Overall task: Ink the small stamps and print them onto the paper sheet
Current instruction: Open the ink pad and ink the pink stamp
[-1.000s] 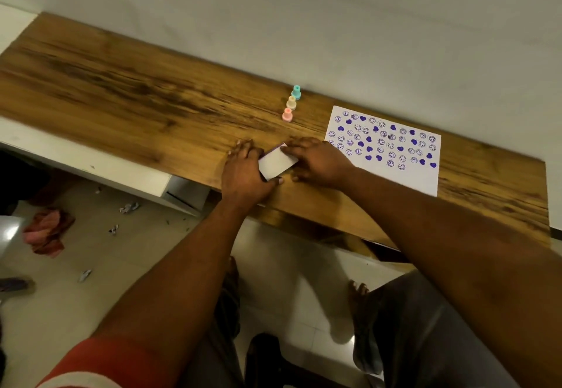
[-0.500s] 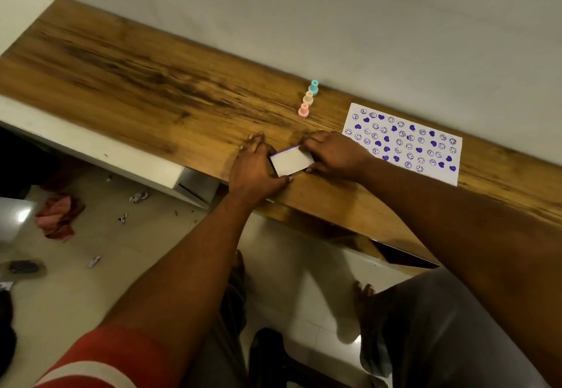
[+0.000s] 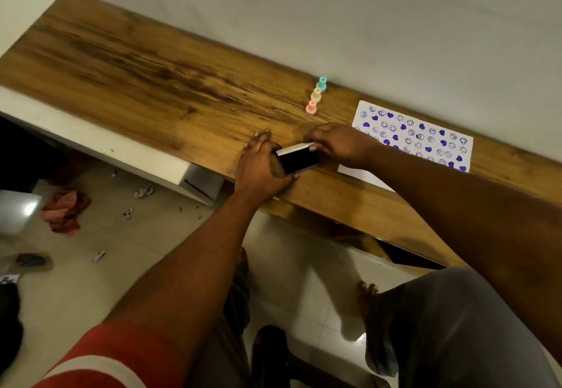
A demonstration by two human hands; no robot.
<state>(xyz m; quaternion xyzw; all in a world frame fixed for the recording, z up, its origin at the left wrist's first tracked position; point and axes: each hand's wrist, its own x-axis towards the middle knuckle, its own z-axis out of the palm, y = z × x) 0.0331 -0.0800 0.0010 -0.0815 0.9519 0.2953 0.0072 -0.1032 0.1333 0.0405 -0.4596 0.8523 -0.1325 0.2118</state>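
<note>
The ink pad (image 3: 299, 159) was held near the front edge of the bench (image 3: 152, 83), with its dark inked face exposed. The grip of the left hand (image 3: 261, 168) was clamped on the pad's left end, thumb at the near side. The grip of the right hand (image 3: 337, 144) was pinched on the white lid (image 3: 296, 148), which was raised along the far edge. The three small stamps (image 3: 316, 95) were stood in a row by the wall, untouched. The paper sheet (image 3: 425, 135), largely printed with purple faces and hearts, was laid just beside the right hand. It was judged that the pad, so close to the edge, could be tipped off by a hard pull on the lid, and that ink could be picked up on fingers and smeared onto the sheet
</note>
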